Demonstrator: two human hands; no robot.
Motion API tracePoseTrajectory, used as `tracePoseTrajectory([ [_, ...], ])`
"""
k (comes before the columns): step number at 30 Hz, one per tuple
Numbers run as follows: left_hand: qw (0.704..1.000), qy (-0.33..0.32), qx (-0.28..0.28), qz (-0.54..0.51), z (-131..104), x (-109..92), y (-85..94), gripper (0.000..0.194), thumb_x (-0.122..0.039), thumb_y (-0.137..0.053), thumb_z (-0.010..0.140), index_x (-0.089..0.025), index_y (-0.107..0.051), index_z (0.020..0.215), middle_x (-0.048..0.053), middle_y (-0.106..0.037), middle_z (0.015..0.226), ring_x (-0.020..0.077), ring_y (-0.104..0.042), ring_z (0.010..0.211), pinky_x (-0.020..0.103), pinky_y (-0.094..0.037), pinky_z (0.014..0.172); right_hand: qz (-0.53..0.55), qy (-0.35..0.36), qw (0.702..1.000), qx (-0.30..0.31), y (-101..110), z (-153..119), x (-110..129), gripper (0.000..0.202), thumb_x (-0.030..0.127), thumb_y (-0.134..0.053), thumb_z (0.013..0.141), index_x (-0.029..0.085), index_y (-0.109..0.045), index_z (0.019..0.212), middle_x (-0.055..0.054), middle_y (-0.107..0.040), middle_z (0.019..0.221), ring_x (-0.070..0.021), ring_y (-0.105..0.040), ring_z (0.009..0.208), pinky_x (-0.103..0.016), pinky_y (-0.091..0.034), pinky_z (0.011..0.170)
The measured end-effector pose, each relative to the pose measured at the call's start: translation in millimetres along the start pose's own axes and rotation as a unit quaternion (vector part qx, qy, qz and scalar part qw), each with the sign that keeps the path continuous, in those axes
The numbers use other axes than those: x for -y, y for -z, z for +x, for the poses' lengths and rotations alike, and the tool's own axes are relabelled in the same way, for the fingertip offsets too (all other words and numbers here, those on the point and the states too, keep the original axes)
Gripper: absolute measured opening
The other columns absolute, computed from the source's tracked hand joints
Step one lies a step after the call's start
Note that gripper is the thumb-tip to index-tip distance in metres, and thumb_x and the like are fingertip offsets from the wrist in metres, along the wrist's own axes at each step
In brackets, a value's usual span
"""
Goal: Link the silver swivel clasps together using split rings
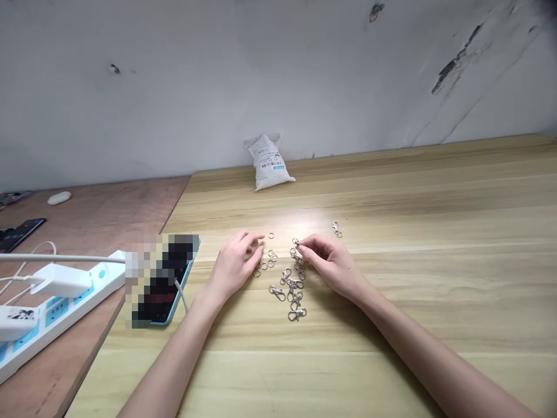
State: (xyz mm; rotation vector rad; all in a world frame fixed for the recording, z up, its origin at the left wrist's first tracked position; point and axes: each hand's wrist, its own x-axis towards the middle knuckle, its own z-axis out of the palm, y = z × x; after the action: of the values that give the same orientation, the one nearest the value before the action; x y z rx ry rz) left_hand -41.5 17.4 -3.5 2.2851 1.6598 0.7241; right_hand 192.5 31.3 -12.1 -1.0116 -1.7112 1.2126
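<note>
Several small metal rings (271, 255) lie on the wooden table beside my left hand (238, 259), whose fingers are apart and slightly curled, with nothing seen between them. My right hand (329, 261) pinches a metal clasp (296, 241) between thumb and index finger, at the top of a loose pile of silver lobster clasps (296, 284). Part of the held clasp is hidden by the fingertips. Farther back and to the right, one clasp with a ring (336, 229) lies by itself.
A white labelled packet (270, 162) stands near the wall. At the left, a phone (167, 281) with a cable lies on the table's edge. A white power strip (61, 313) with chargers rests on the lower brown surface, with another phone (21, 233) and a white case (59, 198).
</note>
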Motion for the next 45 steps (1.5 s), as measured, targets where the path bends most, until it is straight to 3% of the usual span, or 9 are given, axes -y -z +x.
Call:
tracePoseTrajectory([
  [7,0.997,-0.07,0.031,0.022,-0.5,-9.1,1.6,0.015,-0.021,-0.052,0.092,-0.021,-0.066,0.099,0.006,-0.062,0.097,0.0188,-0.06,0.091,0.032,-0.049,0.078,0.009,0.002,1.0,0.001,0.2,0.2,1.8,0.023,0.036,-0.055,0.091,0.018,-0.061,0.079,0.0,-0.057,0.069,-0.0125,-0.049,0.063,-0.026,-0.039,0.059],
  [18,0.994,-0.09,0.025,0.052,0.4,-15.8,-6.1,0.015,-0.018,-0.05,0.094,-0.019,-0.062,0.086,0.005,-0.064,0.09,0.0193,-0.06,0.085,0.034,-0.049,0.075,-0.004,0.011,1.0,0.001,-0.1,0.6,2.4,0.023,0.036,-0.054,0.092,0.018,-0.061,0.079,0.0,-0.056,0.069,-0.0134,-0.05,0.064,-0.026,-0.04,0.06],
  [22,0.997,-0.072,-0.001,-0.004,-1.7,-20.3,-6.6,0.013,-0.018,-0.046,0.096,-0.019,-0.058,0.092,0.006,-0.063,0.099,0.0194,-0.059,0.095,0.034,-0.049,0.083,-0.055,0.039,0.998,-0.001,-1.9,-1.5,0.6,0.018,0.03,-0.052,0.093,0.019,-0.062,0.082,-0.001,-0.059,0.071,-0.0142,-0.052,0.065,-0.027,-0.041,0.06],
  [24,0.997,-0.063,-0.017,-0.035,-3.6,-22.7,-6.4,0.012,-0.02,-0.045,0.097,-0.019,-0.057,0.096,0.007,-0.062,0.106,0.0198,-0.058,0.104,0.034,-0.048,0.089,-0.112,0.073,0.991,-0.017,-3.1,-2.9,-0.4,0.015,0.027,-0.053,0.093,0.019,-0.064,0.085,-0.004,-0.061,0.079,-0.0161,-0.055,0.071,-0.029,-0.044,0.064],
  [27,0.997,-0.064,-0.023,-0.04,-6.0,-26.1,-6.3,0.011,-0.02,-0.046,0.097,-0.019,-0.057,0.097,0.008,-0.06,0.115,0.0213,-0.054,0.113,0.038,-0.046,0.096,-0.223,0.145,0.963,-0.047,-4.6,-4.7,-1.9,0.012,0.026,-0.056,0.091,0.021,-0.067,0.088,-0.011,-0.062,0.104,-0.024,-0.059,0.099,-0.04,-0.046,0.084],
  [30,0.996,-0.081,-0.027,-0.023,-7.4,-28.3,-6.2,0.01,-0.02,-0.048,0.096,-0.02,-0.058,0.097,0.009,-0.057,0.126,0.0243,-0.046,0.128,0.045,-0.041,0.105,-0.295,0.184,0.937,-0.039,-5.2,-6.0,-2.8,0.012,0.026,-0.058,0.091,0.023,-0.069,0.09,-0.013,-0.054,0.132,-0.0315,-0.044,0.129,-0.054,-0.036,0.103],
  [33,0.994,-0.102,-0.039,-0.009,-7.8,-29.3,-5.7,0.01,-0.019,-0.049,0.096,-0.019,-0.059,0.097,0.01,-0.05,0.139,0.0269,-0.032,0.141,0.052,-0.033,0.113,-0.316,0.181,0.932,-0.004,-5.3,-6.8,-3.5,0.014,0.029,-0.057,0.091,0.024,-0.07,0.091,-0.01,-0.04,0.15,-0.0339,-0.025,0.144,-0.06,-0.024,0.111],
  [37,0.992,-0.117,-0.043,-0.008,-8.0,-30.1,-4.3,0.01,-0.018,-0.05,0.095,-0.019,-0.059,0.096,0.01,-0.047,0.144,0.0277,-0.027,0.145,0.057,-0.029,0.115,-0.321,0.17,0.932,0.007,-5.7,-6.9,-4.6,0.017,0.03,-0.054,0.093,0.023,-0.069,0.092,-0.008,-0.033,0.155,-0.0336,-0.016,0.147,-0.063,-0.021,0.113],
  [45,0.992,-0.118,-0.034,-0.026,-8.6,-30.3,-2.2,0.008,-0.016,-0.054,0.09,-0.02,-0.062,0.09,0.009,-0.05,0.142,0.0278,-0.029,0.144,0.058,-0.029,0.115,-0.337,0.164,0.926,-0.046,-8.3,-6.6,-6.9,0.019,0.031,-0.053,0.093,0.021,-0.069,0.087,-0.012,-0.046,0.146,-0.0334,-0.023,0.145,-0.061,-0.026,0.111],
])
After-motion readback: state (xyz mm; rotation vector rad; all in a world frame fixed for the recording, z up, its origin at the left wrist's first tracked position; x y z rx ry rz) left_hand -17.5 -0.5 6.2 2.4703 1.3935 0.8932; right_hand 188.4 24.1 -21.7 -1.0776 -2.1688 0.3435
